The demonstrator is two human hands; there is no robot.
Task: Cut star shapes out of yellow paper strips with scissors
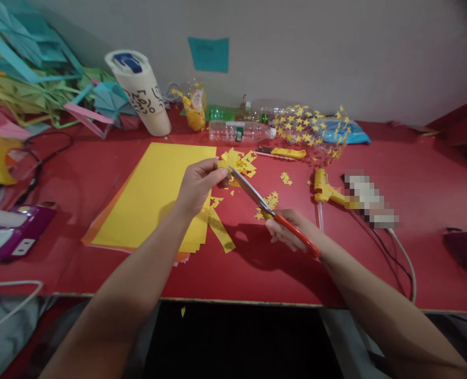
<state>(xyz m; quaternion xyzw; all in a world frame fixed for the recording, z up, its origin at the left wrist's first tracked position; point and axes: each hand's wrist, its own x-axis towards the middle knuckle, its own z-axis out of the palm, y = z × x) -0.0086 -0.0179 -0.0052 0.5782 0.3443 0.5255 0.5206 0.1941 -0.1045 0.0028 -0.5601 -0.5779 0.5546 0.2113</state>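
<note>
My left hand (201, 184) pinches a small piece of yellow paper (222, 165) above the red table. In my right hand (290, 229) are red-handled scissors (257, 197), whose blade tips reach the paper beside my left fingertips. Cut scraps with star shapes (243, 164) lie just behind the fingers. Small yellow paper stars (271, 201) rest near the scissors' pivot, with another little group of stars (286, 178) farther back. A yellow paper strip (222, 231) is on the table between my forearms. Under my left forearm spreads a stack of yellow sheets (174, 168), with orange and pink edges showing below.
A yellow glue gun (324, 187) and a utility knife (282, 152) lie to the right. Plastic bottles (237, 131), a star-covered clear form (308, 126) and a white tumbler (140, 95) stand along the wall. Folded paper shapes (28, 68) pile at left. A white cord (409, 263) crosses the right side.
</note>
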